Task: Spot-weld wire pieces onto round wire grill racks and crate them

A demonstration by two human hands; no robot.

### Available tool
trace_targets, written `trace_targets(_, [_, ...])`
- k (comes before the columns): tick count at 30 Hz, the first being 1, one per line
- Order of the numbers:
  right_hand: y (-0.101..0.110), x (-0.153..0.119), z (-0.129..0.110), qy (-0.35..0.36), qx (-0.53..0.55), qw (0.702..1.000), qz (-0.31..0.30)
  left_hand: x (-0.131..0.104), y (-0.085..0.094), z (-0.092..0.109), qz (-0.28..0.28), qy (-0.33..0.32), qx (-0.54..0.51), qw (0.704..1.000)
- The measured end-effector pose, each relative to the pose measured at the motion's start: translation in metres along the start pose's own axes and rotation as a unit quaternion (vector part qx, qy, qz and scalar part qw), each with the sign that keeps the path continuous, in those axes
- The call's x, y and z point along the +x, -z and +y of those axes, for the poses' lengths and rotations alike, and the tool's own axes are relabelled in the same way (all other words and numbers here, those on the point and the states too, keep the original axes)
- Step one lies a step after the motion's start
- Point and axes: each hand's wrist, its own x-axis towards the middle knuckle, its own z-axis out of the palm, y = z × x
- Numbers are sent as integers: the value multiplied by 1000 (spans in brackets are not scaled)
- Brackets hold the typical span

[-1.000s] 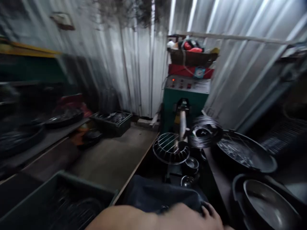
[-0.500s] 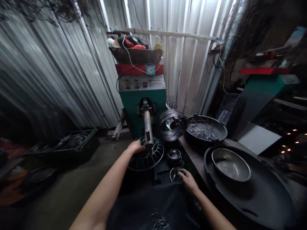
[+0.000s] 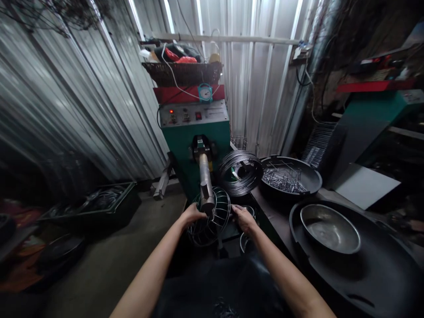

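Observation:
A round wire basket [image 3: 222,216] is tilted up under the metal arm [image 3: 204,176] of a green spot welding machine [image 3: 180,137]. At the basket's left side, my left hand [image 3: 192,215] is closed on the wires, its thumb near the arm's tip. My right hand [image 3: 244,218] is at the basket's right rim with thumb and fingers pinched together. Whatever is between those fingertips is too small to make out. Behind and below the right hand, small metal bowls [image 3: 244,243] are partly covered.
A coil of wire [image 3: 239,183] hangs right of the machine. Beyond it, a black pan [image 3: 313,176] holds bent wire pieces. A steel bowl [image 3: 331,229] sits in a large dark pan [image 3: 374,274]. At left, a green bin [image 3: 124,198] stands on the floor.
My right hand has moved from the small bowl up to the basket's right rim. The basket has tipped from nearly flat to steeply tilted. A red light on the machine's panel now glows.

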Motion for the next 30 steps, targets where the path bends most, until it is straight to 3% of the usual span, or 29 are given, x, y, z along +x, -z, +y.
trace_targets(3, [-3,-4,-13,7,4,1000,-5,-4,1,-3,-11,29,5,999])
trace_targets(7, [-8,-8,-19,10,-41,999,-33,-10,7,-16,58,38,13,998])
trace_targets(11, [-17,-18,-10,19,-76,996,-51,-24,1,-45,100,29,-42,994])
trace_targets(17, [-34,-46,-1,57,-141,986,-74,-55,-32,-82,40,47,-190,980])
trace_targets(22, [-37,-53,2,57,-150,985,-59,-63,-49,-91,25,67,-262,962])
trace_targets(30, [-41,-54,-1,95,-179,979,-37,-62,-58,-99,42,75,-300,950])
